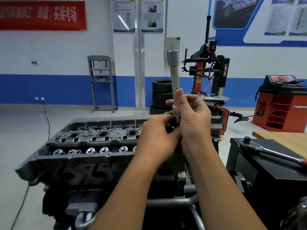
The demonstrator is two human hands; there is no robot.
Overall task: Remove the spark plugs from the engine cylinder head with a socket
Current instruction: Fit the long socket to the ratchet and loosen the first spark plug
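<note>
right hand [194, 120] grasps the stiff, slick socket [174, 75] low on its shaft, left hand [157, 135] pinching just below.

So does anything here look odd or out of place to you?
Nothing looks damaged or spilled. The long socket is held upright in both hands, right hand and left hand, above the cylinder head, while the ratchet lies unattached on the black stand.

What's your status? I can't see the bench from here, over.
Right hand grips long socket upright above cylinder head. Left hand pinches at its lower end. Ratchet lies unattached on black box. Nothing blocking.
</note>
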